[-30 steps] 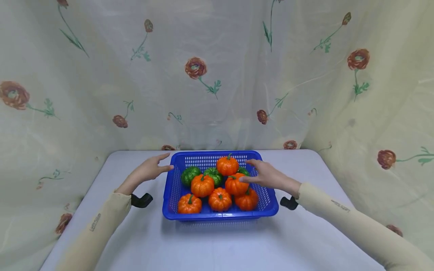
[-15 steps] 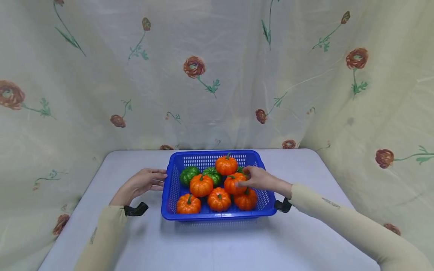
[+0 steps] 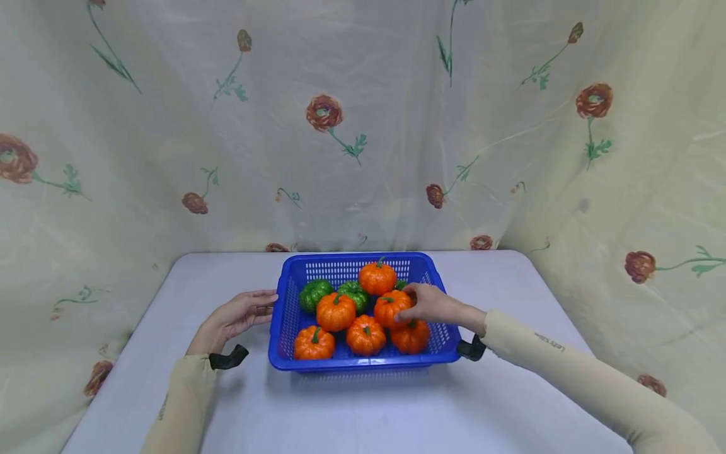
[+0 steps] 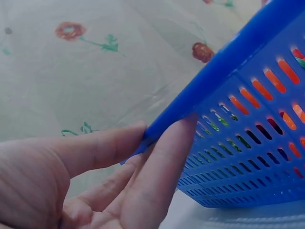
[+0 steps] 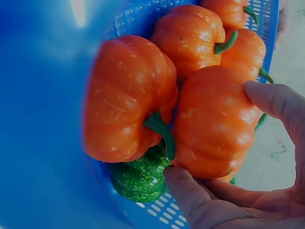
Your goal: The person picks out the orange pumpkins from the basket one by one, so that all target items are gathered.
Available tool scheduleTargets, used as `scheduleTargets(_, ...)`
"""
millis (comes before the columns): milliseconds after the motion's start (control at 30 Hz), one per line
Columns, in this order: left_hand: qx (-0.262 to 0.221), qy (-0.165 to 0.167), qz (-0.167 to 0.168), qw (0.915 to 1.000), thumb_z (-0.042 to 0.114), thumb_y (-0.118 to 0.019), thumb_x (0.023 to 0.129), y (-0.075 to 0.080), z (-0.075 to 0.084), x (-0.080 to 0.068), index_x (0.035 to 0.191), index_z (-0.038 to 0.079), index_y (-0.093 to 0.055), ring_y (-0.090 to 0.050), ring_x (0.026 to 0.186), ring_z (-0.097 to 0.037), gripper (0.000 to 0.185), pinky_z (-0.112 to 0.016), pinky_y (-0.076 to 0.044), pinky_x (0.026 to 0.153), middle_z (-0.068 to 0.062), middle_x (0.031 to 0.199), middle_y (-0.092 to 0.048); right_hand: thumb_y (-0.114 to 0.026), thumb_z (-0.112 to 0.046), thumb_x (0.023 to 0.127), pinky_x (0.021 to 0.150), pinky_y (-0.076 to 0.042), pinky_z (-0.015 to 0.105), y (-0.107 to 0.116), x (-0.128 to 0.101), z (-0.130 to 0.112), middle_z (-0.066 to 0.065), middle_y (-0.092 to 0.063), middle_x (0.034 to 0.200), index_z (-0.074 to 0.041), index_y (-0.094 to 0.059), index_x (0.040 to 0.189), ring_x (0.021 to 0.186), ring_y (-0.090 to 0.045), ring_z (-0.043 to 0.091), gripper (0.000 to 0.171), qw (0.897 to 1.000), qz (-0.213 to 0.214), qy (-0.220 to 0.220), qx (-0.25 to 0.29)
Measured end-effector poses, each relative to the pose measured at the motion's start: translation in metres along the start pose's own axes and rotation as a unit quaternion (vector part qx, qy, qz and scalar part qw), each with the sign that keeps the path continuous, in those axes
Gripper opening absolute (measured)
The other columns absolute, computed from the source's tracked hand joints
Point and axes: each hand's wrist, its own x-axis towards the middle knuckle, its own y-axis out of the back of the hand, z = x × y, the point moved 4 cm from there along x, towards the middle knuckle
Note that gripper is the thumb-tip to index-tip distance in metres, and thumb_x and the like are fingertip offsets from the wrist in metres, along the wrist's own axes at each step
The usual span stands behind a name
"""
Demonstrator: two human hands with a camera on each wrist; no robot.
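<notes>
At the basket, left hand pinching rim; right hand pinching orange pumpkin, contact beneath unclear.

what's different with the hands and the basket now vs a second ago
The left hand has come down from beside the blue basket and now pinches its left rim. The right hand has moved slightly down and left, and now grips an orange pumpkin. The basket and the other pumpkins look unmoved.
</notes>
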Motion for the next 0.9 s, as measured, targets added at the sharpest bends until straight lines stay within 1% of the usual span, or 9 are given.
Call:
scheduleTargets(167,-0.023,0.000,-0.003,0.9997,0.016,-0.058,0.089,0.000,-0.001,0.002,0.132,-0.003,-0.035,-0.064,0.090,-0.019,0.052,-0.031,-0.052,0.082,-0.011,0.103,-0.062,-0.075,-0.036,0.072,0.089,-0.049,0.037,0.005,-0.003,0.000,0.010,-0.059,0.113,0.001,-0.049,0.122,0.097,-0.056,0.019,0.067,1.000,0.012,0.007,0.012)
scheduleTargets(267,-0.032,0.003,-0.002,0.9995,0.015,-0.058,0.089,-0.001,-0.001,0.002,0.133,-0.002,-0.035,-0.064,0.090,-0.019,0.052,-0.030,-0.051,0.082,-0.011,0.103,-0.063,-0.074,-0.036,0.073,0.091,-0.048,0.038,0.007,-0.004,0.003,0.010,-0.058,0.115,0.000,-0.048,0.124,0.100,-0.055,0.020,0.069,1.000,0.006,0.013,0.028)
scheduleTargets(500,-0.038,0.002,-0.001,0.9993,0.015,-0.058,0.088,-0.002,-0.002,0.003,0.133,-0.003,-0.034,-0.064,0.090,-0.018,0.054,-0.029,-0.051,0.083,-0.010,0.102,-0.064,-0.075,-0.037,0.072,0.094,-0.045,0.043,0.015,-0.009,0.013,0.010,-0.052,0.123,-0.007,-0.045,0.129,0.109,-0.052,0.024,0.071,0.998,-0.008,0.003,0.066)
scheduleTargets(600,-0.035,0.004,0.005,0.9994,0.016,-0.060,0.088,-0.002,-0.003,0.003,0.133,-0.002,-0.035,-0.064,0.090,-0.018,0.054,-0.029,-0.052,0.083,-0.010,0.102,-0.063,-0.074,-0.037,0.073,0.095,-0.044,0.044,0.020,-0.011,0.018,0.009,-0.051,0.126,-0.010,-0.045,0.129,0.113,-0.050,0.026,0.069,0.997,-0.009,0.010,0.076)
scheduleTargets(733,-0.031,0.009,0.009,0.9994,0.016,-0.059,0.088,-0.001,-0.004,0.003,0.133,-0.002,-0.035,-0.063,0.090,-0.017,0.054,-0.029,-0.052,0.083,-0.009,0.101,-0.063,-0.072,-0.041,0.073,0.096,-0.043,0.045,0.029,-0.015,0.027,0.007,-0.051,0.127,-0.014,-0.044,0.130,0.116,-0.048,0.026,0.069,0.996,-0.015,0.023,0.089)
scheduleTargets(900,-0.039,0.013,-0.009,0.9991,0.014,-0.057,0.090,-0.004,-0.002,-0.002,0.135,-0.004,-0.031,-0.063,0.089,-0.017,0.055,-0.029,-0.052,0.082,-0.009,0.101,-0.063,-0.070,-0.043,0.075,0.096,-0.042,0.048,0.045,-0.023,0.040,0.010,-0.047,0.131,-0.013,-0.040,0.133,0.121,-0.044,0.031,0.072,0.992,-0.009,0.030,0.123)
